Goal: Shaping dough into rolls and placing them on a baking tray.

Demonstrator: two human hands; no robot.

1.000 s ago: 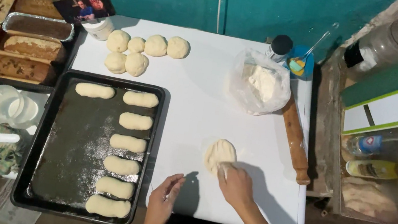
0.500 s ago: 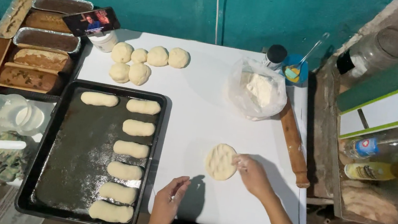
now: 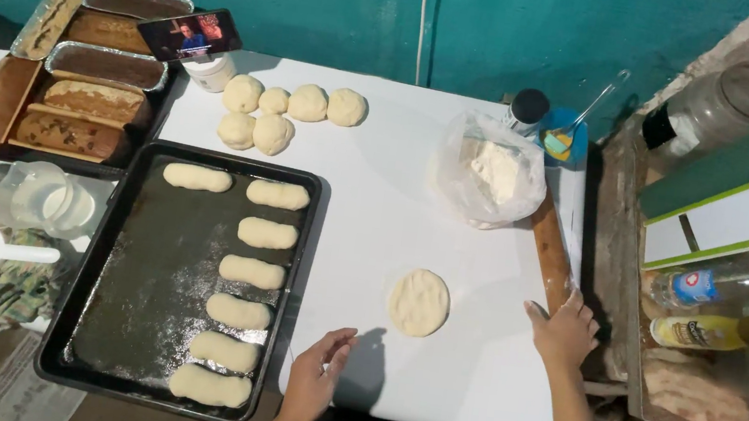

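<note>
A flattened round of dough [image 3: 418,302] lies on the white table [image 3: 398,175], untouched. My right hand [image 3: 561,332] rests at the near end of a wooden rolling pin [image 3: 550,251] along the table's right edge, fingers laid over it. My left hand [image 3: 319,375] hovers open near the table's front edge, left of the dough round, holding nothing. A dark baking tray [image 3: 144,306] to the left carries several oblong shaped rolls [image 3: 251,272].
Several round dough balls [image 3: 272,112] sit at the back of the table. A plastic bag of flour [image 3: 492,170] and a dark-lidded jar [image 3: 528,111] stand at back right. Loaf tins with baked loaves [image 3: 74,97] are at far left; bottles [image 3: 722,329] crowd a side shelf at right.
My right hand left the dough round and moved right to the rolling pin's near end. My left hand stayed open near the front edge.
</note>
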